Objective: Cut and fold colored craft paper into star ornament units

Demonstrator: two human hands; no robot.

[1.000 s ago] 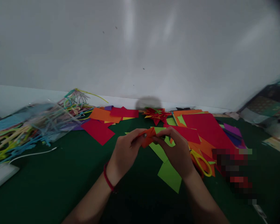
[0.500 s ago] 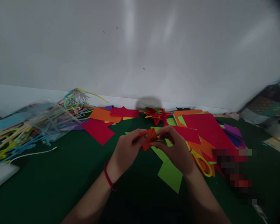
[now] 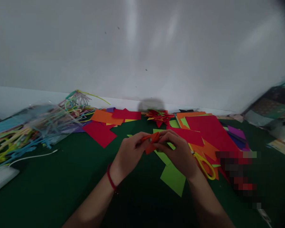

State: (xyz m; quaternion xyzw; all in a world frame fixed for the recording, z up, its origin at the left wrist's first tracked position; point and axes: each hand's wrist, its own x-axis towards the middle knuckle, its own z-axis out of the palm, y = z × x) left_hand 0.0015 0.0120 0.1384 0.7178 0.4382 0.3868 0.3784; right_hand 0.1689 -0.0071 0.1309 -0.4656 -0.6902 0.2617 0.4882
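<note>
A small folded piece of orange paper (image 3: pixel 150 148) is held up between my two hands, above the green tabletop. My left hand (image 3: pixel 131 153) pinches its left side between thumb and fingers. On the other side, my right hand (image 3: pixel 177 150) has its thumb and fingertips closed on the paper's right edge. Part of the paper is hidden behind my fingers. Light green paper squares (image 3: pixel 173 179) lie on the table just below my right hand. Yellow-handled scissors (image 3: pixel 206 166) rest to the right of that hand, partly on orange paper.
A pile of folded red and green paper pieces (image 3: pixel 158 117) sits by the wall. Red sheets (image 3: pixel 204 126) are stacked at right, red and orange paper (image 3: pixel 101 134) at left. Pipe cleaners in a clear bag (image 3: pixel 54 120) and a white power strip (image 3: pixel 4 179) lie far left.
My right fingers have moved slightly left and closed over the paper's right side. The orange paper is now tilted and bent, with less of its face showing.
</note>
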